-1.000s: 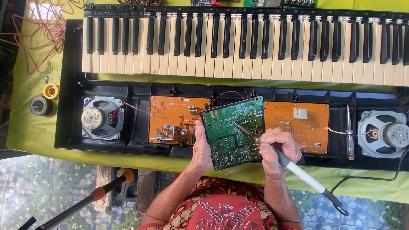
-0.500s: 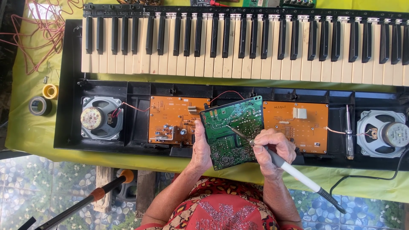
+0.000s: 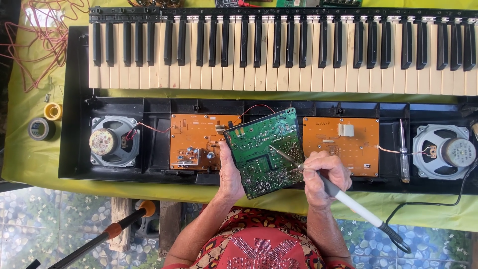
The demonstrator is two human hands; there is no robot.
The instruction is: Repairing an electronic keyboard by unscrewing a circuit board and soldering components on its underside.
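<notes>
Green circuit board (image 3: 266, 152), solder-dotted, tilted, in left hand (image 3: 230, 172) fingers; right hand (image 3: 323, 174) fingers around soldering iron (image 3: 348, 201).

Opened keyboard (image 3: 279, 50) across a green-covered counter (image 3: 30, 159). Round speakers at left (image 3: 113, 141) and right (image 3: 444, 152), two orange boards (image 3: 196, 142) (image 3: 341, 144) between. Screwdriver (image 3: 404, 149) beside right speaker. Tape rolls (image 3: 42, 129) (image 3: 52, 111), tangled red wire (image 3: 37, 35) far left.
</notes>
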